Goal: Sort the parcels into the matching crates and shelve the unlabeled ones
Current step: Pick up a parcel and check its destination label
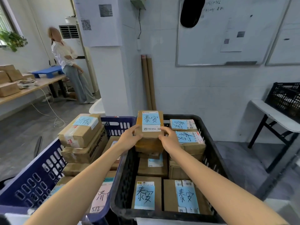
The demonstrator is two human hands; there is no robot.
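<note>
Our left hand and right hand clasp the parcel atop a tall stack, which may topple if we release it off-centre.

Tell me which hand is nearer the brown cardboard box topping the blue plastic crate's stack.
Left. The left hand grips the left side of the blue-labelled cardboard parcel, just right of that box; the right hand grips its opposite side, farther off, over the black plastic crate.
</note>
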